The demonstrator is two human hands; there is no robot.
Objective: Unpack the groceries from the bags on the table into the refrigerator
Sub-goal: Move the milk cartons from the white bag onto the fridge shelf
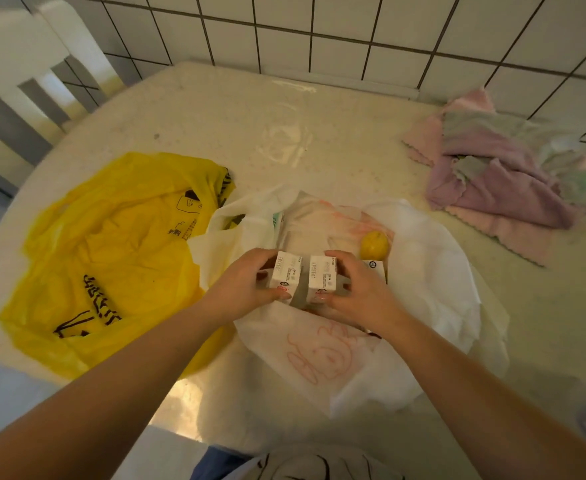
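Observation:
A white plastic bag with pink print lies open on the table in front of me. Over its mouth my left hand grips a small white carton, and my right hand grips a second white carton right beside it. The two cartons stand side by side, almost touching. A third white carton shows partly behind my right hand. A yellow lemon lies in the bag just beyond it. The refrigerator is not in view.
A flattened yellow plastic bag with black print lies to the left on the pale table. A clear plastic bag lies further back. Pink and purple cloths are piled at the right. A white chair stands at the far left by the tiled wall.

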